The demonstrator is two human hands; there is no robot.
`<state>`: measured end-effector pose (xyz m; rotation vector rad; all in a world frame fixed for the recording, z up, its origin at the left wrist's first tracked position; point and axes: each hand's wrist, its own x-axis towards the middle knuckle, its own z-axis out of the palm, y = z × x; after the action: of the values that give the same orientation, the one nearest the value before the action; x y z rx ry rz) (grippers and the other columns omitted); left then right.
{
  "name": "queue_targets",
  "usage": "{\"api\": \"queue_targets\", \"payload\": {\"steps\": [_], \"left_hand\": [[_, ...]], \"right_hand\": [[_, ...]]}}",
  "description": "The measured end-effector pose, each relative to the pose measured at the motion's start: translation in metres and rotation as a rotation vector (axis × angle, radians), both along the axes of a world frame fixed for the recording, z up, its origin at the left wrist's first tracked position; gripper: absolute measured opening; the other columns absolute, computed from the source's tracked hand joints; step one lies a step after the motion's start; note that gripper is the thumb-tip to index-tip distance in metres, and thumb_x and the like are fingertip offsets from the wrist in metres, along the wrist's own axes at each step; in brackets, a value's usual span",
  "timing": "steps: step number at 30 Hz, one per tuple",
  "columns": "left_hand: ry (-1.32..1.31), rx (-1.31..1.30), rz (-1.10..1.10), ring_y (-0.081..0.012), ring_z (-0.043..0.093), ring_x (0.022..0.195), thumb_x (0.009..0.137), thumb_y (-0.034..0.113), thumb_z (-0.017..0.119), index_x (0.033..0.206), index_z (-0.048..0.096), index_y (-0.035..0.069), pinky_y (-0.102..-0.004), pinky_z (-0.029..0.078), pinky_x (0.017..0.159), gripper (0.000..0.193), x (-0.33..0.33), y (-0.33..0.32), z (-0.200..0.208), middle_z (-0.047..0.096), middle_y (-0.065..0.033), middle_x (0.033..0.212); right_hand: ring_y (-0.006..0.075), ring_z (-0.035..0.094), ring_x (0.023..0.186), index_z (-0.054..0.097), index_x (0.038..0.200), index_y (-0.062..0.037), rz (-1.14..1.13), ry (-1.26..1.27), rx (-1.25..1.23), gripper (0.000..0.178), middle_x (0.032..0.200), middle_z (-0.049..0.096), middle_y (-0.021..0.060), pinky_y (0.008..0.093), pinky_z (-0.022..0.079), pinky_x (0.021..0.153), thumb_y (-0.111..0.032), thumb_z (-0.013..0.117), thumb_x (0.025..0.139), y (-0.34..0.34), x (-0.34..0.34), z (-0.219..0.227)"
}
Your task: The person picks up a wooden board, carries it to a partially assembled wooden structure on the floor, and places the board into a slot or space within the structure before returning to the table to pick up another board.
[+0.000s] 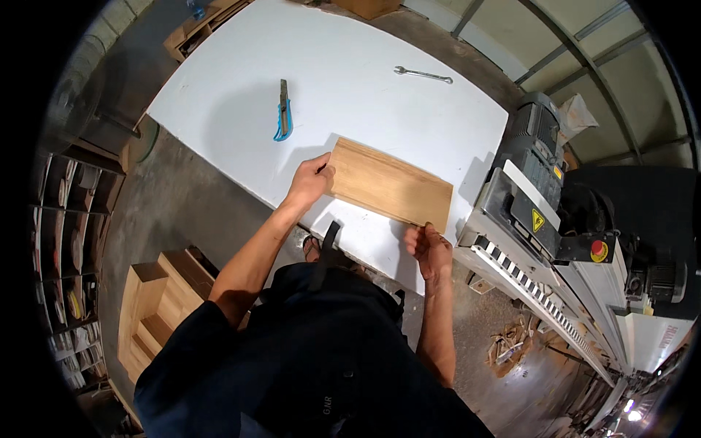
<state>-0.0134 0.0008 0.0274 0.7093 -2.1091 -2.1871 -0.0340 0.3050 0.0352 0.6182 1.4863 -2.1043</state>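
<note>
A rectangular light-brown wooden board (pixel 391 182) is held between my two hands just over the white tabletop, casting a shadow on it. My left hand (pixel 312 179) grips its left end, thumb at the top and the other fingers partly hidden. At the board's near right corner, my right hand (pixel 429 248) pinches the edge with thumb and curled fingers. A blue utility knife (pixel 283 113) with its blade out lies on the table, beyond my left hand. Farther back to the right rests a metal combination wrench (pixel 423 74).
On the right, a large machine (pixel 540 277) with a toothed strip, motor and red stop button stands against the white table (pixel 226 55). Wooden box-like pieces (pixel 157 306) sit on the floor at lower left. Shelves (pixel 73 219) line the far left; scraps (pixel 511 343) litter the floor right.
</note>
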Motion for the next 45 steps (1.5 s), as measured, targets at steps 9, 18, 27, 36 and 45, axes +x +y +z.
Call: {"api": "queue_targets", "payload": {"steps": [9, 18, 27, 36, 45], "left_hand": [[0.168, -0.895, -0.309, -0.0368, 0.046, 0.110, 0.071, 0.008, 0.072, 0.136, 0.035, -0.001, -0.0393, 0.045, 0.089, 0.075, 0.029, -0.011, -0.002, 0.048, -0.0202, 0.120], [0.109, -0.962, -0.309, -0.0357, 0.053, 0.098, 0.067, 0.006, 0.074, 0.131, 0.041, -0.003, -0.0399, 0.047, 0.083, 0.073, 0.023, 0.003, -0.001, 0.055, -0.0186, 0.104], [0.113, -0.999, -0.327, -0.0354, 0.058, 0.088, 0.064, 0.003, 0.074, 0.127, 0.045, -0.006, -0.0395, 0.050, 0.077, 0.070, 0.019, 0.001, 0.001, 0.058, -0.0189, 0.096], [0.045, -1.007, -0.364, -0.0352, 0.058, 0.089, 0.065, 0.003, 0.073, 0.126, 0.046, -0.006, -0.0395, 0.050, 0.076, 0.068, 0.015, 0.001, 0.009, 0.057, -0.0192, 0.095], [0.034, -0.641, -0.283, -0.0341, 0.057, 0.105, 0.073, 0.020, 0.073, 0.135, 0.032, -0.008, -0.0344, 0.047, 0.088, 0.080, 0.011, -0.010, -0.012, 0.056, -0.0235, 0.118]], "right_hand": [[0.0231, 0.064, 0.074, 0.060, 0.110, -0.0006, 0.154, 0.812, 1.112, 0.038, 0.081, 0.065, 0.0132, 0.0341, 0.051, 0.065, -0.012, 0.071, 0.075, 0.029, 0.004, -0.029], [0.0264, 0.065, 0.072, 0.066, 0.094, 0.0009, 0.210, 0.807, 1.063, 0.021, 0.081, 0.066, 0.0158, 0.0341, 0.051, 0.066, -0.006, 0.069, 0.074, 0.035, -0.012, -0.042], [0.0210, 0.066, 0.070, 0.067, 0.092, 0.0011, 0.168, 0.741, 0.966, 0.022, 0.081, 0.067, 0.0145, 0.0301, 0.052, 0.067, -0.004, 0.070, 0.072, 0.038, -0.013, -0.045], [0.0156, 0.065, 0.072, 0.066, 0.093, 0.0031, 0.202, 0.714, 0.960, 0.021, 0.081, 0.068, 0.0119, 0.0270, 0.051, 0.067, -0.004, 0.069, 0.073, 0.043, -0.017, -0.051], [0.0180, 0.061, 0.091, 0.054, 0.121, 0.0059, 0.250, 0.450, 0.536, 0.054, 0.104, 0.065, 0.0125, 0.0301, 0.048, 0.081, -0.031, 0.068, 0.084, 0.042, -0.020, -0.029]]}}
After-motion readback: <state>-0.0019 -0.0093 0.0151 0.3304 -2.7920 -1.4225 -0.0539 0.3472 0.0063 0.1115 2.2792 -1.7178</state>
